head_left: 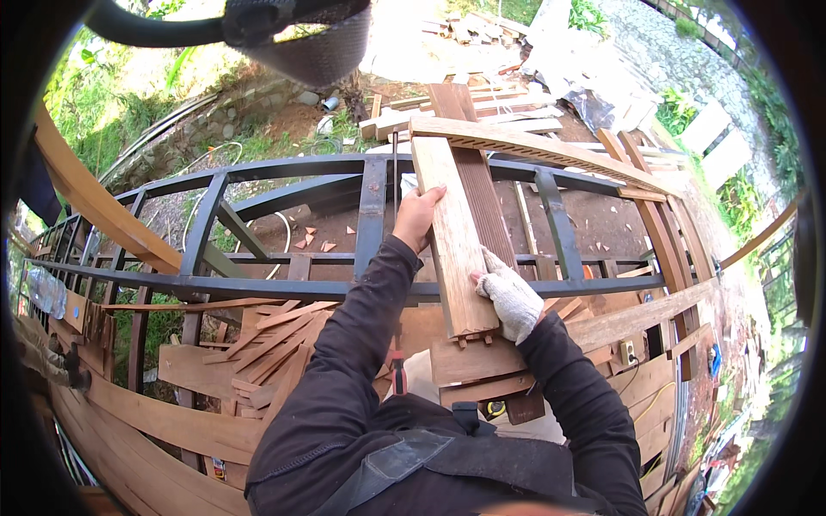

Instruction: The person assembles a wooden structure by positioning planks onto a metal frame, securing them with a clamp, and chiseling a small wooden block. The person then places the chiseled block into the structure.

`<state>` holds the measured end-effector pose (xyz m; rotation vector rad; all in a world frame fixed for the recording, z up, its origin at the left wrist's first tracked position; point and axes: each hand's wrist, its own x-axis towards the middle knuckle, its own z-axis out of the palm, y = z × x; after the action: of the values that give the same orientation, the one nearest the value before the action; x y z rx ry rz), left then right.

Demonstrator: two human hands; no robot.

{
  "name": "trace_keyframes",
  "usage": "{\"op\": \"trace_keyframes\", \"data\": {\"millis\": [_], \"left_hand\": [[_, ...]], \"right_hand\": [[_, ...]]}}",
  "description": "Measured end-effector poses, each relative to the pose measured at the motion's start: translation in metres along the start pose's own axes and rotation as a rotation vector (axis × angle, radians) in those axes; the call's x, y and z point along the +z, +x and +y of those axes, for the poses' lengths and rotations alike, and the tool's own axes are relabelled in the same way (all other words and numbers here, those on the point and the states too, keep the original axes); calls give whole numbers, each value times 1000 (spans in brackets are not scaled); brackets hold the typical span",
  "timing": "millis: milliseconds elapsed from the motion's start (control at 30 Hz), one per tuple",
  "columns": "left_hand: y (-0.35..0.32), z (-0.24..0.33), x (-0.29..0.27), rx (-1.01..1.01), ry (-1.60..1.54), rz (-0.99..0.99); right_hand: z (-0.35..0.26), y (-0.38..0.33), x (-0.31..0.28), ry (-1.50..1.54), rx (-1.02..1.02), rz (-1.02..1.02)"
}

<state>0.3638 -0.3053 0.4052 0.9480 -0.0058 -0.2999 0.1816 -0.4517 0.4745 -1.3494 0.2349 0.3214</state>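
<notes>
A short, pale wooden board (458,245) lies lengthwise across the dark metal frame, between my two hands. My bare left hand (418,217) grips its left edge near the far half, fingers closed around the side. On the near right edge rests my right hand (511,299), in a whitish work glove, thumb on top and fingers hidden along the side. Beside and partly under this board runs a darker grooved plank (486,202). Its far end meets a long light beam (551,150) set crosswise. Left of my left hand stands a thin metal rod with a red-and-black handle (398,374).
The dark metal frame (373,215) spans side to side, with gaps showing soil below. Loose wood strips (280,340) pile up at near left. A yellow tape measure (495,408) sits close to my body. An outlet box (628,351) with a cord is at right.
</notes>
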Motion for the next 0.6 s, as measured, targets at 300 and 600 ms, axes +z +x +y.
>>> {"op": "trace_keyframes", "data": {"millis": [300, 600], "left_hand": [[13, 2, 0, 5, 12, -16], [17, -2, -7, 12, -37, -8]], "right_hand": [[-1, 12, -9, -36, -11, -34], [-2, 10, -3, -50, -25, 1]]}}
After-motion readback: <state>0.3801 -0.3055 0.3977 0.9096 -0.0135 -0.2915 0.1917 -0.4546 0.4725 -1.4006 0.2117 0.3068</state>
